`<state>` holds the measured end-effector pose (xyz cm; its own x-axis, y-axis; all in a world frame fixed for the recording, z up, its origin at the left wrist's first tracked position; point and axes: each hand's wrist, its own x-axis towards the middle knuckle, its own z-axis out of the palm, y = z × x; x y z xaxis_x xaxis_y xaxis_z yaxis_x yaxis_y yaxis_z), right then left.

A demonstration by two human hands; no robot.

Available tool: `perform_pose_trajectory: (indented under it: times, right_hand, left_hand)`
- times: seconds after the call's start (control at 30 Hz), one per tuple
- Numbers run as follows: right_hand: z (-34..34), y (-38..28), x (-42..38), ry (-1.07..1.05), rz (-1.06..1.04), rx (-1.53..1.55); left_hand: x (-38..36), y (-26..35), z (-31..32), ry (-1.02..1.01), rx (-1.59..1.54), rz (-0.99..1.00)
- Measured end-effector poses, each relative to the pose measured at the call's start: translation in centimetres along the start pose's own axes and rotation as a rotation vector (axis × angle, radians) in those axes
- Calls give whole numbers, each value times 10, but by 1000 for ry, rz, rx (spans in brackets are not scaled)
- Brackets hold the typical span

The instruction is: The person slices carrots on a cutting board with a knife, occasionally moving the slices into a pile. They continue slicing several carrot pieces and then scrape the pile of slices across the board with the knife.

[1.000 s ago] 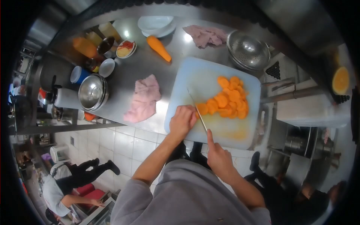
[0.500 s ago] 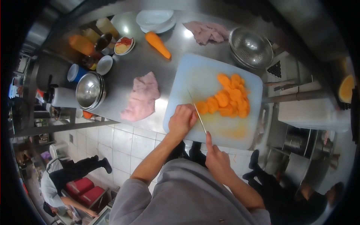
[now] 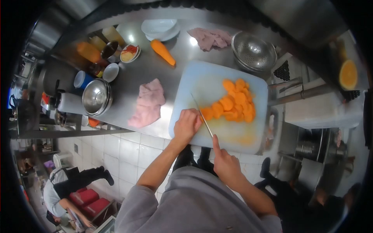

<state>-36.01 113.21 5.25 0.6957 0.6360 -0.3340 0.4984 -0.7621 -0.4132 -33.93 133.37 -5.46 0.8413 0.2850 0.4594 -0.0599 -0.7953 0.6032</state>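
Note:
On the pale cutting board (image 3: 186, 83) lies a heap of orange carrot slices (image 3: 239, 99), with a row of them trailing left toward my hands. My left hand (image 3: 187, 126) is closed at the end of that row, fingers curled over the carrot's uncut end, which they mostly hide. My right hand (image 3: 226, 165) grips a knife (image 3: 206, 124), its index finger stretched along the back of the blade. The blade slants up and left, right beside my left fingertips. A whole peeled carrot (image 3: 163, 52) rests on the steel counter beyond the board.
A pink cloth (image 3: 147, 103) lies left of the board, another cloth (image 3: 210, 38) behind it. A colander (image 3: 254, 50) stands at back right. Stacked steel bowls (image 3: 95, 97), a small plate of food (image 3: 129, 53) and white dishes (image 3: 160, 29) stand leftward. A person (image 3: 64, 190) is at lower left.
The view has shifted slightly. Both hands and the knife keep nearly the same place at the end of the slice row. The person at lower left has moved an arm a little.

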Motion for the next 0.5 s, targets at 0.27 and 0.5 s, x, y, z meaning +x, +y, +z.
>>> perform_pose_trajectory:
  times: [0.27,0.5]
  right_hand:
    - [2,-2,-15,-44,9,27]
    - [46,11,36,38,-17,-24]
  left_hand:
    - [0,-2,0,16,-10,-2]
    - [0,0,-2,14,-18,-31]
